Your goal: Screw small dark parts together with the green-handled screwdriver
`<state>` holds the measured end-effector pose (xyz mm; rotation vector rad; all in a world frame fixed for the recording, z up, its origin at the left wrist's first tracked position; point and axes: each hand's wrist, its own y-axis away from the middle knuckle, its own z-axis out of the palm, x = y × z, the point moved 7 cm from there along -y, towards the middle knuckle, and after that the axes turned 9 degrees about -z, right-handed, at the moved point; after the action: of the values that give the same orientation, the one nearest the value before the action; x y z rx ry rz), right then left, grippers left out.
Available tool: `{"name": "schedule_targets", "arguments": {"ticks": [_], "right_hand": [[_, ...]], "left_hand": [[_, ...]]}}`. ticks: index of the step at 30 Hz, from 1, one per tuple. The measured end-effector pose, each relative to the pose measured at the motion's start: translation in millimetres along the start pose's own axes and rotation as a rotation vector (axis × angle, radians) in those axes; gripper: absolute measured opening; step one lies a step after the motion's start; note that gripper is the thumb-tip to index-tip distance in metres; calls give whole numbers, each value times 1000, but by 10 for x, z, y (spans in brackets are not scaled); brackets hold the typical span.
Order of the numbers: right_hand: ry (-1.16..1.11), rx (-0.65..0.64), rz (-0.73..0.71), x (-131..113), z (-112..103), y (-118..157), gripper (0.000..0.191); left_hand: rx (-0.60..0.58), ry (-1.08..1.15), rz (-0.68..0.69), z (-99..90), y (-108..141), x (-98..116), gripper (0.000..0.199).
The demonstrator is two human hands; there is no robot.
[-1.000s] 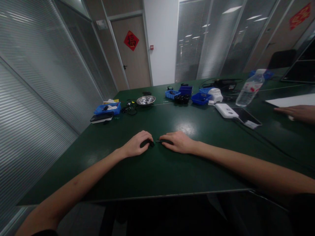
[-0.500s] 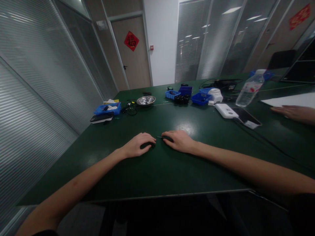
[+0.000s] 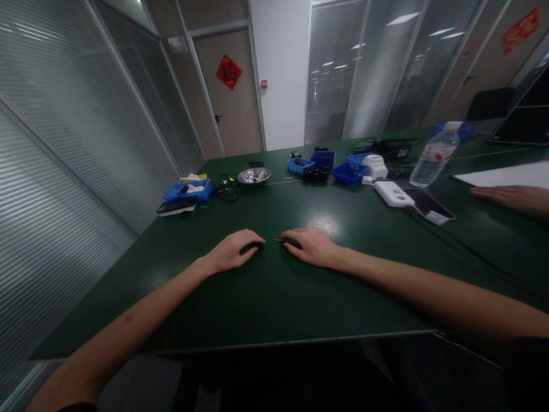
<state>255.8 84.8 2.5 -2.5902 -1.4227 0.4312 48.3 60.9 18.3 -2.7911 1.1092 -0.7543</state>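
Observation:
Resting on the green table, my left hand is curled round a small black rounded object, shaped like a computer mouse and mostly covered by the fingers. A short gap to its right, my right hand grips a screwdriver by its dark handle. The thin metal shaft points left toward my left hand, and its tip is apart from the black object.
A metal bowl holding small shiny pieces stands farther back. Blue trays sit along the back and left. At right are a white power bank, a phone, a water bottle and another person's hand.
My left hand has shifted slightly left with the black object, widening the gap to the screwdriver tip. My right hand has stayed nearly still.

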Motion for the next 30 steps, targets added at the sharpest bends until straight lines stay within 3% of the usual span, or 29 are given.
{"name": "schedule_targets", "arguments": {"ticks": [6, 11, 14, 19, 30], "right_hand": [[8, -4, -7, 17, 16, 3, 40], [-3, 2, -7, 7, 7, 5, 40], [-12, -1, -3, 1, 0, 7, 40], [-17, -10, -6, -12, -19, 6, 40], [-8, -1, -11, 5, 6, 5, 40]], "left_hand": [[141, -125, -269, -426, 130, -874, 32], [219, -384, -579, -856, 496, -1685, 31], [251, -511, -738, -1055, 744, -2002, 33], [318, -570, -829, -1206, 941, -2202, 33], [315, -623, -933, -1237, 991, -2265, 34]]}}
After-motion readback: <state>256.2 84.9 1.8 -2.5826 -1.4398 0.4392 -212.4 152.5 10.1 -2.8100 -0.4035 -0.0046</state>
